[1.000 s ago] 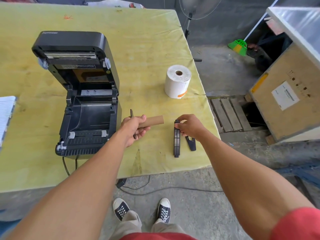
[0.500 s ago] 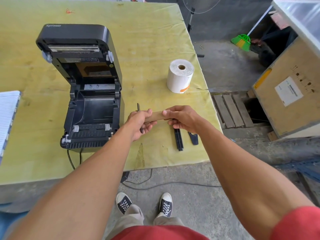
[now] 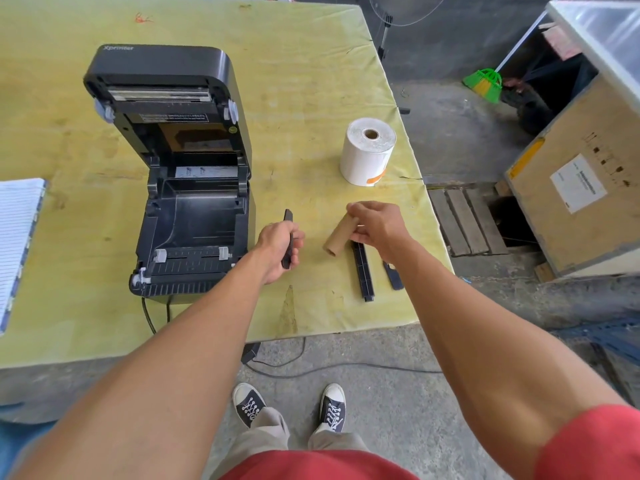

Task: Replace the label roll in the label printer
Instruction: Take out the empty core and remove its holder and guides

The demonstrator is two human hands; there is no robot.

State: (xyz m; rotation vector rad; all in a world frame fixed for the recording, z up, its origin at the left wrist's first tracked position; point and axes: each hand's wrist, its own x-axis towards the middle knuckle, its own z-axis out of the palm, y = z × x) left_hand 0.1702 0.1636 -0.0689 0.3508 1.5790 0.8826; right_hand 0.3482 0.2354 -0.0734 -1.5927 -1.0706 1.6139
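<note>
The black label printer (image 3: pixel 194 216) stands open on the yellow-green table (image 3: pixel 311 81), its lid tilted back and its roll bay empty. A full white label roll (image 3: pixel 367 150) stands upright to its right. My right hand (image 3: pixel 377 225) holds the empty brown cardboard core (image 3: pixel 337 239) just above the table. Right of the printer's front corner, my left hand (image 3: pixel 278 249) grips a flat black plastic piece (image 3: pixel 288 237). A long black spindle bar (image 3: pixel 363 271) and a small black clip (image 3: pixel 393 275) lie on the table under my right wrist.
A lined notepad (image 3: pixel 17 237) lies at the table's left edge. The table's right edge runs close to the label roll. Beyond it are a concrete floor, a wooden pallet (image 3: pixel 464 220), a plywood crate (image 3: pixel 581 181) and a green broom (image 3: pixel 485 81). Cables hang below the table's front.
My right hand took the cardboard core and pulled it right, off the black piece that stays in my left hand. The two hands have moved apart.
</note>
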